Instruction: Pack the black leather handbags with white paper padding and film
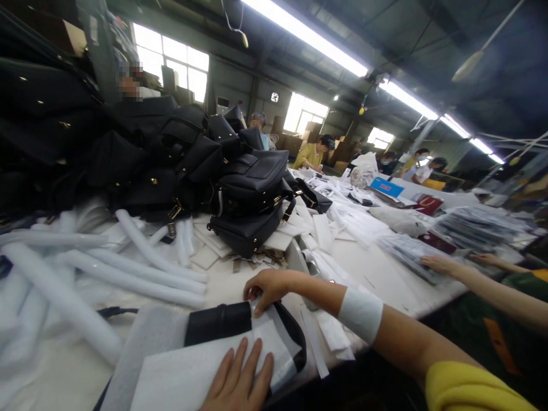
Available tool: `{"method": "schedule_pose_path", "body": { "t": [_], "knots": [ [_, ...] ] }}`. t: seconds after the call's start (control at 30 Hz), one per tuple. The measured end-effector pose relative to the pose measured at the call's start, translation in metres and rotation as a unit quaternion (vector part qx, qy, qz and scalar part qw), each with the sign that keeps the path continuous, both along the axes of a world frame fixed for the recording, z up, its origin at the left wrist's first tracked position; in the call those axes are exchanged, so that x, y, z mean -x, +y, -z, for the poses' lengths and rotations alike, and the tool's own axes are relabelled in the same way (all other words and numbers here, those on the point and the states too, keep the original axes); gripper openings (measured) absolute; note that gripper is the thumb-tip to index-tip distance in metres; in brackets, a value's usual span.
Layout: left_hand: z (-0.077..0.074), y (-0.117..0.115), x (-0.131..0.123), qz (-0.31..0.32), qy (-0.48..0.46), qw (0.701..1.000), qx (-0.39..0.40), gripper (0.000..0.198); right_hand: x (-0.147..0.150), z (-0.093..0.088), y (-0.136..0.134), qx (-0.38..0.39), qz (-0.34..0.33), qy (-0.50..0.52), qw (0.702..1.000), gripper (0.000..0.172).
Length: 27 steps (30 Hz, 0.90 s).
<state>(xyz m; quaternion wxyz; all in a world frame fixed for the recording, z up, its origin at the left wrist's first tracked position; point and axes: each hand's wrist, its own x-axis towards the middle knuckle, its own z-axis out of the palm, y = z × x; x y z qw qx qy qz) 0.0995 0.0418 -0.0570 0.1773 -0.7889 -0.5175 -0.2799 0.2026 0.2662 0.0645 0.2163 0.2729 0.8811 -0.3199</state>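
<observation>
A black leather bag lies on the table in front of me, partly covered by a folded white sheet. My left hand rests flat on this sheet, fingers stretched out. At the bag's far edge, my right hand has its thumb and fingers pinched on thin translucent wrapping paper. The bag's curved black end shows to the right of the paper. Under the bag's left side is another pale sheet. A white band is wrapped around my right forearm.
Black bags with gold fittings are piled at the back left. White foam tubes lie on the left. White strips sit right of the bag. A co-worker's hand touches plastic-wrapped flat items on the right; other people work farther back.
</observation>
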Motion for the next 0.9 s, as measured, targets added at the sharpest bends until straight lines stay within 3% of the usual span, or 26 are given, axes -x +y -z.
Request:
{"method": "schedule_pose_path", "body": {
  "t": [0.1,0.17,0.27,0.37,0.4,0.5,0.57,0.7,0.9],
  "knots": [
    [-0.005,0.001,0.005,0.020,0.027,0.999,0.012,0.052,-0.003,-0.006,-0.004,-0.052,0.058,0.037,0.996,0.030],
    [-0.009,0.001,0.008,0.026,0.055,0.998,0.015,0.058,-0.009,-0.014,-0.019,-0.116,0.113,0.084,0.983,0.025],
    [-0.015,-0.001,0.011,0.036,0.069,0.997,0.027,0.067,-0.024,-0.020,-0.063,-0.179,0.150,0.171,0.957,0.032],
    [-0.026,-0.005,0.011,0.038,0.065,0.996,0.054,0.070,-0.047,-0.008,-0.121,-0.210,0.121,0.305,0.921,0.029],
    [-0.031,-0.007,0.011,0.042,0.064,0.995,0.061,0.070,-0.056,0.000,-0.138,-0.219,0.094,0.325,0.915,0.034],
    [-0.048,-0.013,0.008,0.050,0.048,0.994,0.085,0.072,-0.078,0.028,-0.171,-0.277,0.032,0.322,0.905,0.073],
    [-0.059,-0.018,0.006,0.041,0.039,0.993,0.107,0.073,-0.086,0.045,-0.178,-0.329,0.006,0.305,0.894,0.081],
    [-0.075,-0.031,0.015,0.024,0.098,0.989,0.106,0.069,-0.085,0.062,-0.173,-0.407,-0.027,0.295,0.864,0.066],
    [-0.086,-0.068,0.086,-0.055,0.260,0.962,0.059,0.065,-0.085,0.060,-0.172,-0.416,-0.040,0.302,0.857,0.065]
  ]
}}
